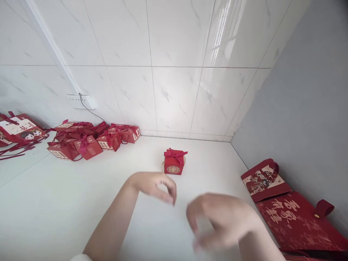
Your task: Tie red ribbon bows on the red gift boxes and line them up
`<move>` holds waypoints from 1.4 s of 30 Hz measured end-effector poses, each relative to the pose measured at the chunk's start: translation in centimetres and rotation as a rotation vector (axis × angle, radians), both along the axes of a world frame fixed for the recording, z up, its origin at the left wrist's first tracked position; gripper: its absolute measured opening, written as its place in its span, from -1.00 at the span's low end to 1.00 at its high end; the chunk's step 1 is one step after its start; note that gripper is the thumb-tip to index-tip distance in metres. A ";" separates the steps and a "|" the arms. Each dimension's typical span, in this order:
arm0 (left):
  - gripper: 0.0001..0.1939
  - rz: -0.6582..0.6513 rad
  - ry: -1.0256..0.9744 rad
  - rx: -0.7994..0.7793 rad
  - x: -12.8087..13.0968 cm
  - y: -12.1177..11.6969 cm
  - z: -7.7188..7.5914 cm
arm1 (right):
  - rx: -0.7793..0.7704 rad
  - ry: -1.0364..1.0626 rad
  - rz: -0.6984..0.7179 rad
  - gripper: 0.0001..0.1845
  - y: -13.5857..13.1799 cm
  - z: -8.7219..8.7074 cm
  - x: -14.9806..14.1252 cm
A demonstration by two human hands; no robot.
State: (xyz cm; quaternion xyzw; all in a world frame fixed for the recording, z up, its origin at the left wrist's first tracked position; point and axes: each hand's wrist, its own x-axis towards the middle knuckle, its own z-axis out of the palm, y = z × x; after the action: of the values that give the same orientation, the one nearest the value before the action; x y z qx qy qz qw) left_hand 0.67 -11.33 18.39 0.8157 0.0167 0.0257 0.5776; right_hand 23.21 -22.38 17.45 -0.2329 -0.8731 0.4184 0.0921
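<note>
A small red gift box (174, 162) with a ribbon bow on top stands upright on the white table (54, 203), near the back wall. My left hand (156, 185) hovers just in front of it, wrist bent, fingers curled downward and apart, holding nothing. My right hand (217, 221) is lower and to the right, blurred by motion, fingers hanging down; I see nothing in it.
A pile of several similar red boxes (92, 139) lies at the back left. More red packaging (19, 130) sits at the far left edge. Flat red gift bags (293, 214) lie at the right by the grey wall. A wall socket (81, 101) with a cable is above the pile.
</note>
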 end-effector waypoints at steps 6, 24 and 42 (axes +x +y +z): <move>-0.56 1.093 0.102 0.175 -3.8 9.5 -9.1 | 0.182 -0.098 -1.052 -0.61 11.5 -8.1 1.6; -0.34 1.139 -0.067 0.212 -1.8 10.6 -17.4 | 0.092 0.562 -0.890 -0.07 16.9 -17.9 -0.3; -0.58 1.288 -0.205 -0.182 1.6 10.7 -17.1 | -0.192 0.802 -0.907 -0.44 17.0 -16.9 -3.2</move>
State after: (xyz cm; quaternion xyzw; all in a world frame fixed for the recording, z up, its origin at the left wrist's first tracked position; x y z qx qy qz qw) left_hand 2.23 -0.60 1.31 0.5839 0.4486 0.4422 0.5121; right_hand 20.01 -5.37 0.51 -0.4129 -0.5427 0.4696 0.5608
